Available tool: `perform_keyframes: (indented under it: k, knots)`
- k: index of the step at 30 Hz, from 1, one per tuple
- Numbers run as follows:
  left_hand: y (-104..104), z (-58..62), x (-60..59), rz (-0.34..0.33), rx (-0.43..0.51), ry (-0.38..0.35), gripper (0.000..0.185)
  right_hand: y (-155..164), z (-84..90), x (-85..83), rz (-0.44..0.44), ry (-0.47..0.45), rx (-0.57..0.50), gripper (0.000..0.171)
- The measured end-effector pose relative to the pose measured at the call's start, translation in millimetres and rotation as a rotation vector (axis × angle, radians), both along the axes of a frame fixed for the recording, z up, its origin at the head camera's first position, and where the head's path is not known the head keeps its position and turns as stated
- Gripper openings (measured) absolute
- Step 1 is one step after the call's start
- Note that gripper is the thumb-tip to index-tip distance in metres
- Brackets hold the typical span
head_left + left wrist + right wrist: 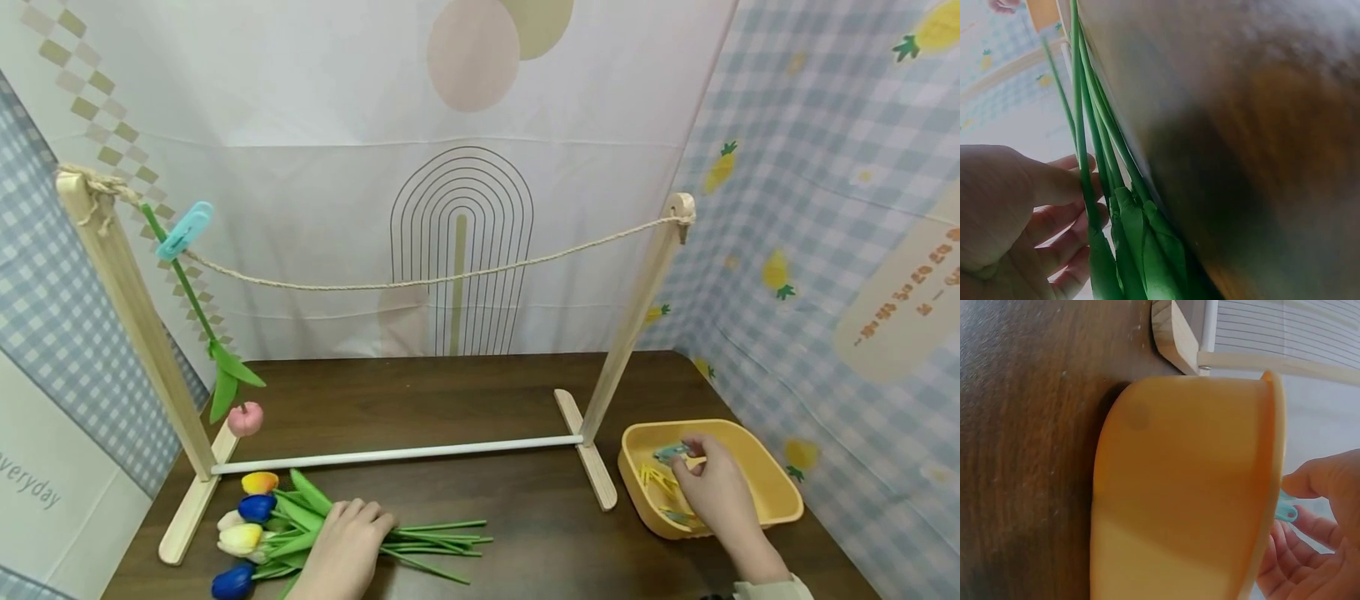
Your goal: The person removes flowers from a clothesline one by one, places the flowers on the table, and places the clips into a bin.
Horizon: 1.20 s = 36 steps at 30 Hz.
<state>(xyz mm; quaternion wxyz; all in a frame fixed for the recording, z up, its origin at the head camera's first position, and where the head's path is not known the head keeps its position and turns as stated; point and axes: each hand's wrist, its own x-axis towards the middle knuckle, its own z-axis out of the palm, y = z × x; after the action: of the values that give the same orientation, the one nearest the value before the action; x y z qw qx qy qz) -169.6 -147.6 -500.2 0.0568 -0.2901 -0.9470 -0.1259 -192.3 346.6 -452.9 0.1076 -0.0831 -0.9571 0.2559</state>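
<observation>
Artificial tulips [300, 533] lie bunched on the table, with blue, yellow, white and orange heads to the left. My left hand [347, 537] is over the bunch, its thumb and fingers about a green tulip stem [1079, 125] in the left wrist view. On the right, my right hand [716, 487] pinches a teal clothespin [671, 452] over the yellow basin [780, 504]; the basin's rim partly covers it in the right wrist view. A pink tulip [245, 418] hangs head down from the rope [390, 286], clipped by a light-blue clothespin [185, 231].
A wooden stand holds the rope between its left post [138, 325] and right post [630, 333]. A white bar [397, 455] joins its feet low over the table. Yellow clothespins [657, 481] lie in the basin. Printed cloths hang behind and at both sides.
</observation>
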Motion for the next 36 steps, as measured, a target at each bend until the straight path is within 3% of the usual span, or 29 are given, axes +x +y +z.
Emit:
perform_keyframes:
  k: [9,17,25,36]
  knots:
    - [-3,-0.7,-1.1,-0.012,0.005,-0.033,0.024,11,1.5,0.4,-0.017,-0.105,-0.043,0.042]
    - [-3,0.1,-0.7,-0.021,0.014,-0.053,0.020,41,3.1,1.2,-0.080,-0.192,-0.045,0.047]
    - [-4,0.2,0.0,-0.017,0.061,-0.044,0.009,64,-0.3,5.2,-0.161,-0.146,0.076,0.044]
    - [-6,2.2,0.0,-0.024,0.098,-0.044,0.010,64,2.1,4.9,-0.213,-0.165,0.063,0.047]
